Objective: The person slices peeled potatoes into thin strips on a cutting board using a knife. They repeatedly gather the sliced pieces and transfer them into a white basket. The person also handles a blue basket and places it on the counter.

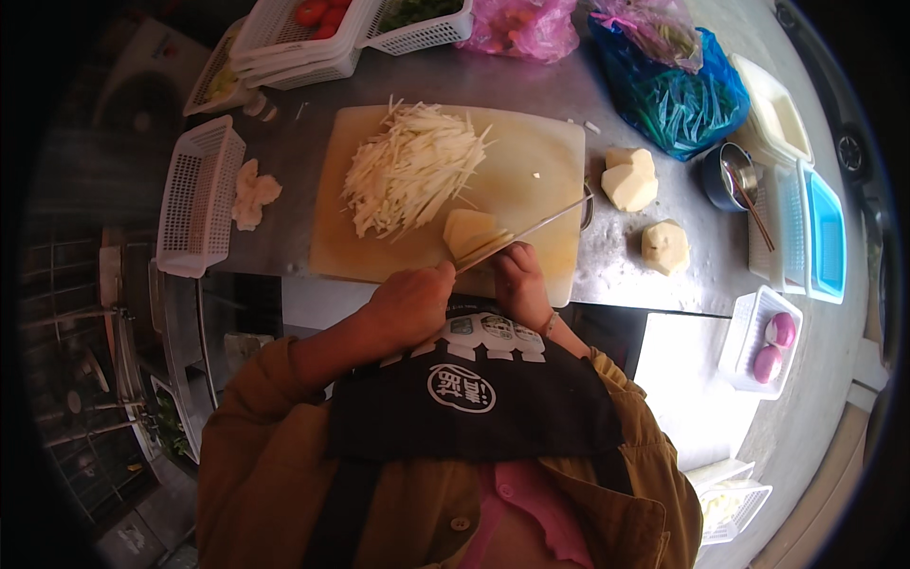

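Observation:
My left hand (pixel 416 299) grips a knife (pixel 551 219) by its handle end, and the blade slants up to the right over a pale cutting board (pixel 533 142). Close against the near side of the blade, my right hand (pixel 520 281) has its fingers curled; what lies under them is hidden. On the blade's far side rest overlapping slices of peeled potato (pixel 469 231). A large heap of thin potato shreds (pixel 419 167) covers the board's left half. To the right of the board sit peeled potatoes: a stacked pair (pixel 631 181) and a single one (pixel 665 247).
A crumpled white cloth (pixel 254 193) lies beside a white plastic basket (pixel 199 199) at left. Baskets of tomatoes (pixel 320 16) and greens (pixel 419 11) stand behind, near a blue bag (pixel 675 99). At right are a metal bowl with chopsticks (pixel 732 178) and a basket of onions (pixel 761 341).

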The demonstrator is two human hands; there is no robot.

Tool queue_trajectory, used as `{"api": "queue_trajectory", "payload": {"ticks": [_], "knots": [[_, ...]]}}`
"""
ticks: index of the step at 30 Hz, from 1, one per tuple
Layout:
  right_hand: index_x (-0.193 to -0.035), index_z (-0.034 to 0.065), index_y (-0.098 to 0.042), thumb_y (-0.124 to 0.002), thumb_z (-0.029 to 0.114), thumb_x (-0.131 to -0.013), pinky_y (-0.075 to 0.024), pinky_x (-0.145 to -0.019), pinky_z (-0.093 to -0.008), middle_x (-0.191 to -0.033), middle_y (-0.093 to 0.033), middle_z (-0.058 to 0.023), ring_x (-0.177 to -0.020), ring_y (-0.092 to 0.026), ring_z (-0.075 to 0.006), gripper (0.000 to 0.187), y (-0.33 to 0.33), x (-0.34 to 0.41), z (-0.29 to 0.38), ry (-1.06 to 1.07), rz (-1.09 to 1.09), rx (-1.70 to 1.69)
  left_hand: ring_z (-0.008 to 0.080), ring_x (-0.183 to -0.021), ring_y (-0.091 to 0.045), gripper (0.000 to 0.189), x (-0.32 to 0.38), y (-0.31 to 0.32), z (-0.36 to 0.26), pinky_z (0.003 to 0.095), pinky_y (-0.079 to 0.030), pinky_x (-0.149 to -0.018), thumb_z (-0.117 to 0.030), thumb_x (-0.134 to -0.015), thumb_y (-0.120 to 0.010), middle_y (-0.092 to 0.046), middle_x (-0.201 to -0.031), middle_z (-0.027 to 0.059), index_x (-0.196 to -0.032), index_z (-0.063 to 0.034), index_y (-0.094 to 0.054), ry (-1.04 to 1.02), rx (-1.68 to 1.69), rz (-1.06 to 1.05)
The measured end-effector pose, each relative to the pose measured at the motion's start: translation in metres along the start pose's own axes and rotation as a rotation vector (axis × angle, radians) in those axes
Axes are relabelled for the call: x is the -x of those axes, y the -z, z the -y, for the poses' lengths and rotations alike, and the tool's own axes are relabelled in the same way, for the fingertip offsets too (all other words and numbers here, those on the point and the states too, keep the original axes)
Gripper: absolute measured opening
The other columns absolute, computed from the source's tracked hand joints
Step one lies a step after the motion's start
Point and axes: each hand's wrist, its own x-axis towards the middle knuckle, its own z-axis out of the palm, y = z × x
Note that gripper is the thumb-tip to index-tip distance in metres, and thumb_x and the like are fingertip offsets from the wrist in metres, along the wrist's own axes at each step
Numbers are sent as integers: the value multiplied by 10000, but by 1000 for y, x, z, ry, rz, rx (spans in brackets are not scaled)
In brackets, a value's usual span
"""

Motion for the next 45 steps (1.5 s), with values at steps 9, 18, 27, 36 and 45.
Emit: {"api": "queue_trajectory", "payload": {"ticks": [9,18,27,36,45], "knots": [[-910,-5,-609,-597,-70,-748,-491,-846,-411,-1015,-571,-152,-975,-545,-357,175,-1,1,1,-36,-23,-9,481,-768,-621,177,-51,-61,27,564,-476,-686,-155,-963,-506,-630,-776,277,-937,19,-522,29,-12,-38],[-902,-1,-612,-599,-64,-753,-496,-847,-402,-1022,-575,-148,-979,-548,-355,163,-1,2,2,0,-47,32,483,-728,-608,176,-33,-32,13,570,-464,-662,-159,-961,-525,-619,-745,261,-907,8,-512,-65,31,-87],[-921,-4,-617,-588,-63,-749,-498,-860,-419,-1032,-576,-155,-996,-547,-368,184,-3,3,1,-11,-47,50,478,-748,-615,176,-16,-11,3,560,-468,-676,-147,-957,-514,-621,-760,269,-900,18,-507,10,11,22],[-922,-8,-610,-582,-78,-743,-496,-844,-415,-1044,-564,-156,-990,-541,-361,194,-2,4,1,-31,-47,19,478,-792,-625,149,-54,-62,29,557,-478,-715,-120,-930,-533,-637,-796,282,-927,28,-547,30,2,-27],[-945,-21,-615,-568,-94,-729,-495,-851,-417,-1056,-565,-165,-991,-542,-365,233,-3,7,0,-27,-50,53,479,-764,-611,178,-23,-14,-2,561,-464,-684,-146,-951,-537,-615,-756,278,-901,24,-527,-22,60,-20]]}}
